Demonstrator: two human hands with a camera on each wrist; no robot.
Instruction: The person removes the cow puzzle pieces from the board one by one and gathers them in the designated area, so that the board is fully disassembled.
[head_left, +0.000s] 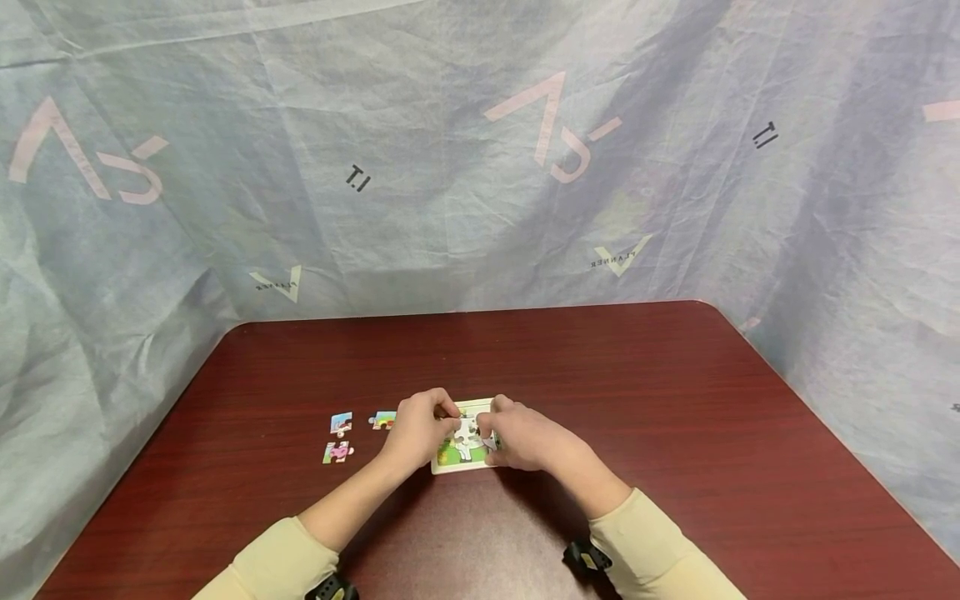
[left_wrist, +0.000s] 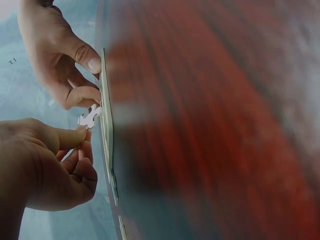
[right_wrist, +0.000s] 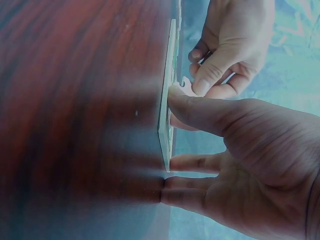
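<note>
My left hand (head_left: 422,427) pinches a white jigsaw puzzle piece (left_wrist: 89,118) between thumb and fingers. The piece is tilted, its lower end close to the puzzle board (head_left: 467,469); whether it touches is hard to tell. A light frame runs round this board, and a white animal on green grass shows in its picture. At the board's right side is my right hand (head_left: 522,433). Its thumb touches the board in the right wrist view, and its outer fingers (right_wrist: 192,190) stretch down past the edge to the table. Both hands cover parts of the picture.
Left of the board lie loose puzzle pieces: a blue one (head_left: 341,422), a pink-and-green one (head_left: 337,452) and a colourful one (head_left: 383,419) partly behind my left hand. The dark red wooden table (head_left: 637,375) ends at a grey printed cloth (head_left: 450,167).
</note>
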